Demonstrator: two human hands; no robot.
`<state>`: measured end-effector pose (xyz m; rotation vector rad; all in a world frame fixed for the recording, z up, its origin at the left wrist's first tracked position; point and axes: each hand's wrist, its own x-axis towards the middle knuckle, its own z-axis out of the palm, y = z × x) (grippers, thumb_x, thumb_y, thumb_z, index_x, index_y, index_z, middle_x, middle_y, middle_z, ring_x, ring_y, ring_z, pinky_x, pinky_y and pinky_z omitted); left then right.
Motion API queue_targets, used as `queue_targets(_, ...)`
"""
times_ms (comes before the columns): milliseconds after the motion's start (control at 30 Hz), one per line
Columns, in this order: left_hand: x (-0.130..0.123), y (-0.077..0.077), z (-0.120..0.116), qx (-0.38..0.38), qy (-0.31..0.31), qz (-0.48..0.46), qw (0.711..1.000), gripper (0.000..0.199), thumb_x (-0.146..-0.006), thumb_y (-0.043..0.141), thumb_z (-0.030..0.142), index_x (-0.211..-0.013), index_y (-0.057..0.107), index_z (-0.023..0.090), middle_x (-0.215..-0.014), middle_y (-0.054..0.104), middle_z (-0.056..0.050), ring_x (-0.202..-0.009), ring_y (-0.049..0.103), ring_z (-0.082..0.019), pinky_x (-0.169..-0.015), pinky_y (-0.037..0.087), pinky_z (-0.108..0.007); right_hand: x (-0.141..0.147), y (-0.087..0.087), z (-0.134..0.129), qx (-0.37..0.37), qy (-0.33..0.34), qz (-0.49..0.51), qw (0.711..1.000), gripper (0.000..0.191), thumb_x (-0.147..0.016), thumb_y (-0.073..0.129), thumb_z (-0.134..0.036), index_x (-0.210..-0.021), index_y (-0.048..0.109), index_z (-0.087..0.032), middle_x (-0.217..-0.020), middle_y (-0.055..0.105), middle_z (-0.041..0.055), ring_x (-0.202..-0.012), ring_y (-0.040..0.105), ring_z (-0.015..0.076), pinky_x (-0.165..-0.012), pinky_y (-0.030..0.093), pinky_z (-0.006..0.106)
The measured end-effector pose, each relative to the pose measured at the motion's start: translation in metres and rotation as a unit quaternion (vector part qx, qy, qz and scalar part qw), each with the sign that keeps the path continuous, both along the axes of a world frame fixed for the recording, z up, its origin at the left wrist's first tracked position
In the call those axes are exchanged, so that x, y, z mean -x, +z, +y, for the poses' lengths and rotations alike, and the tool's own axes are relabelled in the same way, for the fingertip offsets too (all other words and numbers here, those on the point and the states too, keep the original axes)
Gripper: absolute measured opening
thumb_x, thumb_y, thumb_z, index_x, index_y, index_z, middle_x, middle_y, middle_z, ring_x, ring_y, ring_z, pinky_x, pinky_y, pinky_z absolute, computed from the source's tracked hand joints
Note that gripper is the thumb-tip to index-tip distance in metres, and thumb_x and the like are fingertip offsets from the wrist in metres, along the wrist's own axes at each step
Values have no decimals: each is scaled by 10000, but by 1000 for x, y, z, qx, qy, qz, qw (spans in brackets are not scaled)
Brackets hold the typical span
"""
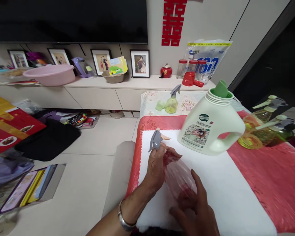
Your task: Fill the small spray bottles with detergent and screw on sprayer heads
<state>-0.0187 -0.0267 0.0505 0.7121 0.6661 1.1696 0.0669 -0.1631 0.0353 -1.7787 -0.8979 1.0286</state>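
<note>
Fingers of the left hand (157, 168), closed, grip the neck of a clear pink bottle (178, 173), a grey spray head (156, 140) just beyond them, as I watch from afar. Held tilted above the tabletop (263, 183), nearer its left edge, the bottle has its lower end between the right hand's (201, 205) parted, curved fingers. Farther right stand a pale green jug (212, 121) and, by the right edge, spray bottles (276, 132).

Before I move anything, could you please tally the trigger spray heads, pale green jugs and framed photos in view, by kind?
Trigger spray heads: 4
Pale green jug: 1
Framed photos: 4
Total: 9
</note>
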Motion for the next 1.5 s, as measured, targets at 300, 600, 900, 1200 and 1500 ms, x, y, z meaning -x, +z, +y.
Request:
queue_targets(300,0,4,2,75,38,-6,996,276,-875,612,448,-771,561,197,-743,727,-21,-734,698,-193,-766,537,-332,-16,-26,-1,-60,27,-307,949,872,-908,549,-762,-1576,258,-284,-1046,617,72,-819,640,257,-666,557,365)
queue_targets(600,-2,4,-5,79,-35,-26,996,332,-948,515,438,-745,594,187,-777,747,-50,-744,688,-190,-774,519,-327,-12,-19,9,-254,3,-225,940,634,-895,681,-558,-1384,400,-267,-1452,362,114,-1262,480,296,-877,568,396)
queue_targets(900,0,-1,2,-22,-34,-33,999,303,-944,554,446,-796,593,185,-764,752,-48,-769,702,-202,-840,543,-369,-1,10,22,-1,-37,414,909,936,-931,342,-857,-1575,156,-205,-1092,575,161,-624,570,170,-463,462,251)
queue_targets(1200,-1,0,4,17,-14,-4,1000,323,-974,479,390,-753,582,179,-787,766,-60,-763,708,-192,-802,538,-339,-3,-12,15,-165,-36,-124,978,832,-777,757,-530,-1438,368,-210,-1402,428,127,-1088,572,236,-902,551,364)
queue_targets(1500,9,-2,7,-38,-129,-50,990,408,-973,483,483,-822,668,153,-819,752,-88,-795,699,-220,-824,537,-370,-3,17,24,84,-23,528,845,968,-888,444,-864,-1447,332,-82,-960,619,175,-487,532,126,-410,355,166)
